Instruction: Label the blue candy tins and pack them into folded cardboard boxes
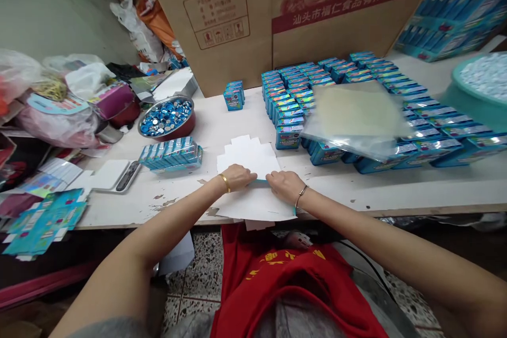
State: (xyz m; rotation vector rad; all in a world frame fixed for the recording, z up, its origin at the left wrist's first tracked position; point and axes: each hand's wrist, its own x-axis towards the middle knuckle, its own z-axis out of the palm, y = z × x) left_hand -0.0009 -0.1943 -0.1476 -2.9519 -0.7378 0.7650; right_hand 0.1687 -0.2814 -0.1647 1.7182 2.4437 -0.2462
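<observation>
An unfolded carton blank (247, 205), white side up, lies at the table's front edge, with a flap hanging slightly over it. A strip of blue shows along a fold between my hands. My left hand (236, 177) has its fingers closed on the blank at the left of this fold. Opposite it, my right hand (284, 186) grips the blank on the right, fingers curled. Both fingertips are partly hidden. Nearest on the left stands a wrapped row of small blue boxes (172, 154). Rows of blue boxes (288, 136) stand to the right.
A metal bowl (190, 125) of blue pieces and a digital scale (114, 175) stand at left. Clear plastic sheets (358, 111) lie on the boxes. A large cardboard carton (233, 63) is behind; a teal basin (459, 90) is far right. Flat blue cartons (49, 224) lie at left.
</observation>
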